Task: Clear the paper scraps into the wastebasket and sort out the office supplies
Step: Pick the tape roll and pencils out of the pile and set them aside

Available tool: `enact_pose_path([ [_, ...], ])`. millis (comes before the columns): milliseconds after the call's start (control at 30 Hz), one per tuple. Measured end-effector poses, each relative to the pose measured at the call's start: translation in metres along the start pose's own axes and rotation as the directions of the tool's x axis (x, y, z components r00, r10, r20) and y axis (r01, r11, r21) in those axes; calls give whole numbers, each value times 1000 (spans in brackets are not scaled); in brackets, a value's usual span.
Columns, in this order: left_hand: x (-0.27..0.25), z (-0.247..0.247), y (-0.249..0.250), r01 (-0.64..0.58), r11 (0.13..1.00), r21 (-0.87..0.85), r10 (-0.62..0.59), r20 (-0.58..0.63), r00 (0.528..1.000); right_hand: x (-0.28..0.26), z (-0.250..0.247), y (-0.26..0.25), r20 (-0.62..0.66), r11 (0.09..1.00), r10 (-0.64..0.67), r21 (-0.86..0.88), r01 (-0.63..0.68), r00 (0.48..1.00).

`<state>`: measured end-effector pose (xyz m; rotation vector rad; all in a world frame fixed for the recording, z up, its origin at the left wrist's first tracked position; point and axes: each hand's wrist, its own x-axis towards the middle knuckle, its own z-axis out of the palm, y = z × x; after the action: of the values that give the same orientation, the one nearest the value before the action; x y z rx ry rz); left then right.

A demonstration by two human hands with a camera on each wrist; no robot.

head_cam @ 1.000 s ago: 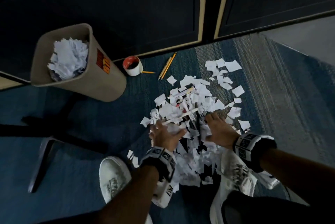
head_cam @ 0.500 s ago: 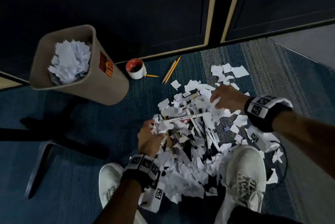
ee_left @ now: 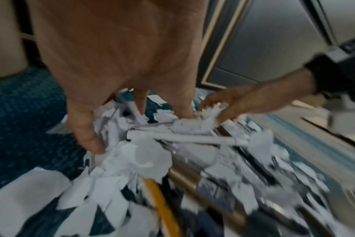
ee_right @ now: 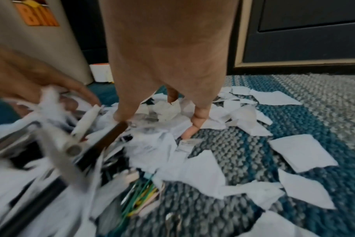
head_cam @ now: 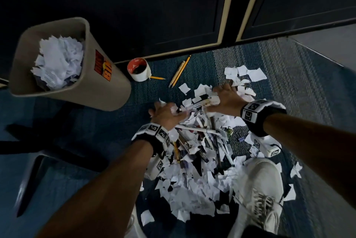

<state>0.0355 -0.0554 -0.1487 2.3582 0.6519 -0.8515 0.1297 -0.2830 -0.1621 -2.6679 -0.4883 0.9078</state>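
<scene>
Tall beige plastic wastebasket (head_cam: 100,91), part-filled, stands far left on the blue carpet floor (head_cam: 289,75). Heap of torn white paper scraps (head_cam: 194,185) mixed with pens lies beneath both hands. Left hand (head_cam: 166,115) nearer the basket, fingers (ee_left: 87,136) curled into scraps; right hand (head_cam: 227,99) fingers spread, raking scraps leftward.

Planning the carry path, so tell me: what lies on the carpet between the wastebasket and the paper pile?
Head view: mostly bare blue carpet between wastebasket and paper pile; the tape roll sits off beside it.
</scene>
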Motion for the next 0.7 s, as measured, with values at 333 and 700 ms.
enact_pose_path([
  [333,-28,20,-11,-79,997,-27,79,8,997,-24,20,-9,47,984,35,174,-42,998],
  [700,-97,-72,4,-244,951,-187,228,-105,968,-93,-89,-22,79,991,49,119,-58,996],
])
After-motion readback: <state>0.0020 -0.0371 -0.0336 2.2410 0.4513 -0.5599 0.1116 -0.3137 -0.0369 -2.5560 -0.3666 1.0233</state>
